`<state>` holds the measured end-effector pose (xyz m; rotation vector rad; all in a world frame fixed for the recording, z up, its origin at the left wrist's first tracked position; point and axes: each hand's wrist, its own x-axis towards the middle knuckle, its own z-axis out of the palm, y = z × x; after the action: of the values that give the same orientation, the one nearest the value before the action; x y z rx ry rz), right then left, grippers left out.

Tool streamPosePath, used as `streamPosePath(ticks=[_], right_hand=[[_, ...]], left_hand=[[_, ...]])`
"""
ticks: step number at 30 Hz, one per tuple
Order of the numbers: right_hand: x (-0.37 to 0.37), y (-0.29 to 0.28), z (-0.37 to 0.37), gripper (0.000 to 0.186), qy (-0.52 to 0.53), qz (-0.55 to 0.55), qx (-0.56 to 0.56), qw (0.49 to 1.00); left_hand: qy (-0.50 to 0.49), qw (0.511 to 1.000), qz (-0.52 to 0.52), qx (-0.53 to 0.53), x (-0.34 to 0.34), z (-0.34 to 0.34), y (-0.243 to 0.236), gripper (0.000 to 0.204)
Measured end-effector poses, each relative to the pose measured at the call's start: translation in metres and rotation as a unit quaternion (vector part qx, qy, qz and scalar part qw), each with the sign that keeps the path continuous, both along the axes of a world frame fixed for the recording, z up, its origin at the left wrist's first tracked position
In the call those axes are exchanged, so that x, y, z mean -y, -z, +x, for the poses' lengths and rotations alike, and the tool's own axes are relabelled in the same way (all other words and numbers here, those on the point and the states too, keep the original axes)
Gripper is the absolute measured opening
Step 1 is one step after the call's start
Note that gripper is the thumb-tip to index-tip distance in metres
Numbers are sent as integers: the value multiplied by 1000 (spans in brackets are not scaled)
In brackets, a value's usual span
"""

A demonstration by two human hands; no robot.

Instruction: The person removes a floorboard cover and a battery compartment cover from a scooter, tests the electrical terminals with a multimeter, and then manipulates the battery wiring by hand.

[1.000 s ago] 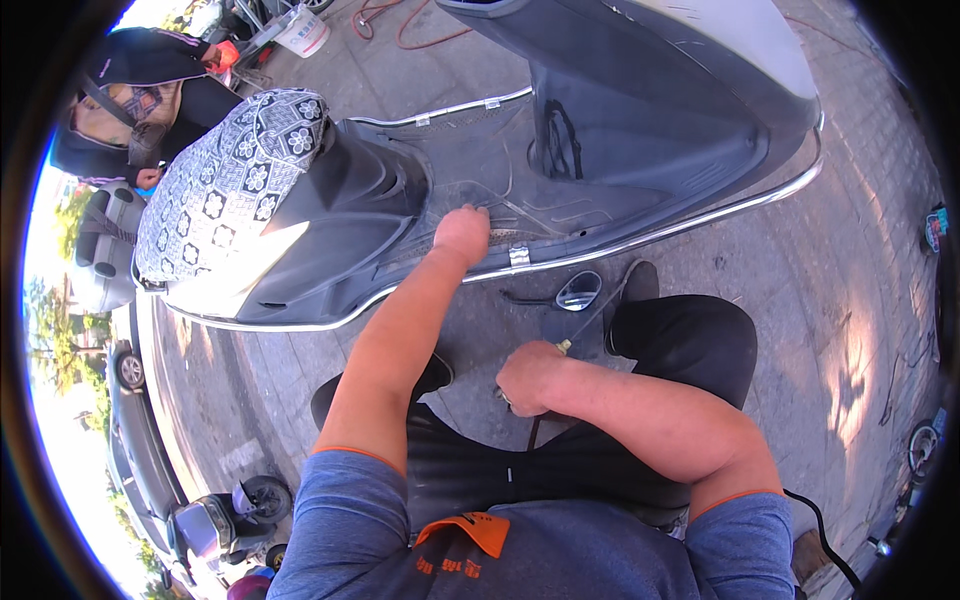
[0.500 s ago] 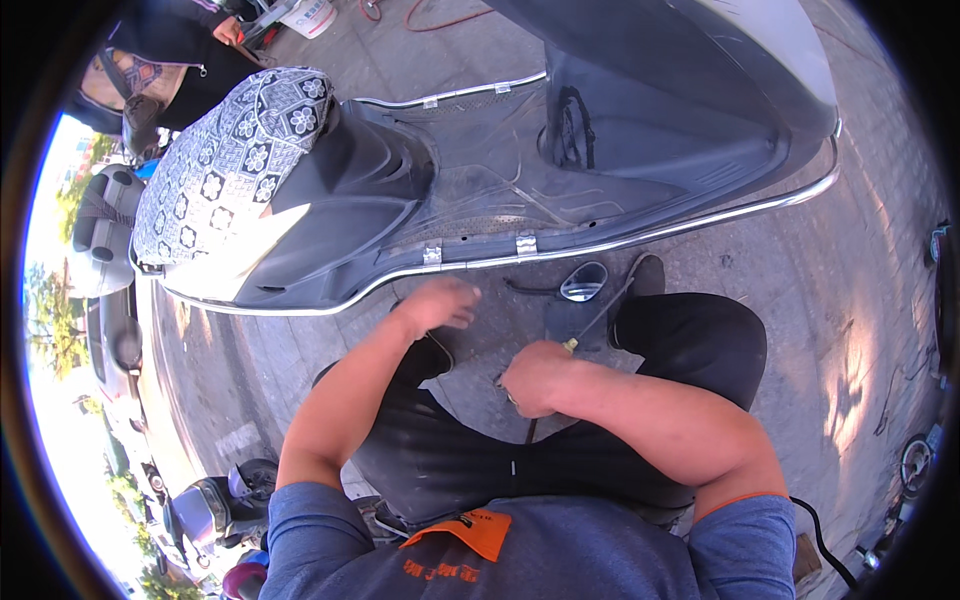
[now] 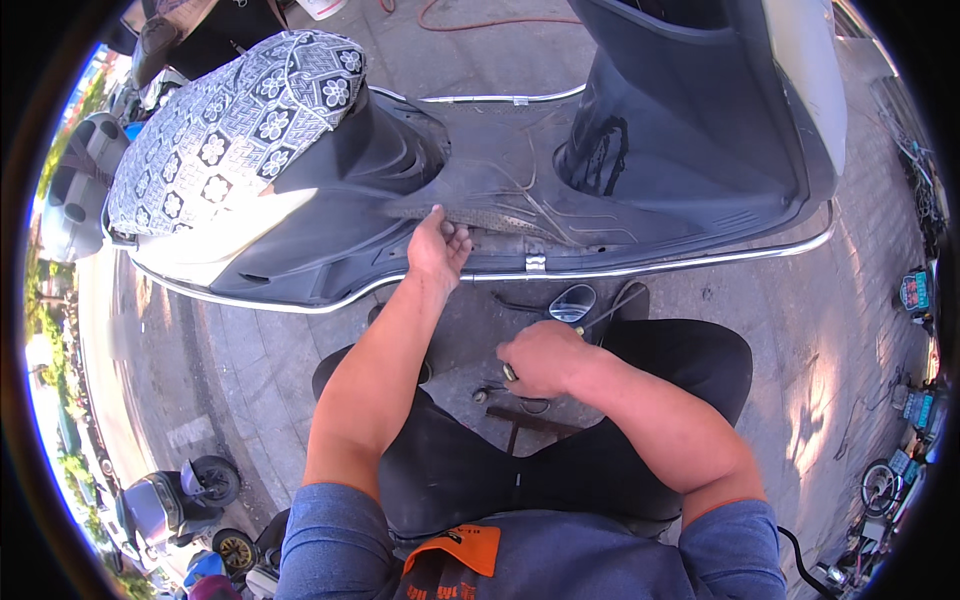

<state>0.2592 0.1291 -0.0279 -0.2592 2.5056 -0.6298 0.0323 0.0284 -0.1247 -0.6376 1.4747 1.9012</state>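
The left hand (image 3: 437,248) reaches to the scooter (image 3: 300,230) and lifts the near edge of the floor mat (image 3: 500,195) with curled fingers, just above the chrome side rail (image 3: 640,266), so the step in hand seems to be opening the footboard area. The right hand (image 3: 540,358) is closed in a fist around a thin tool, perhaps a screwdriver (image 3: 600,312), above the knees. The next move probably needs the mat held up while the tool tip goes under it.
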Motion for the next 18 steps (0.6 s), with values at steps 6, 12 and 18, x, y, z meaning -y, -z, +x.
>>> streamPosePath(ticks=[6,12,18], right_hand=[[-16,-17,-22,35,147,21,-80,986],[-41,-37,-68,60,260,6,-65,963],[-59,-23,-102,42,357,-106,-104,922]], left_hand=[[146,944,-61,-288,-22,-10,-53,32],[166,483,-292,-809,-61,-5,-71,28],[81,669,-197,-712,-100,18,-95,22]])
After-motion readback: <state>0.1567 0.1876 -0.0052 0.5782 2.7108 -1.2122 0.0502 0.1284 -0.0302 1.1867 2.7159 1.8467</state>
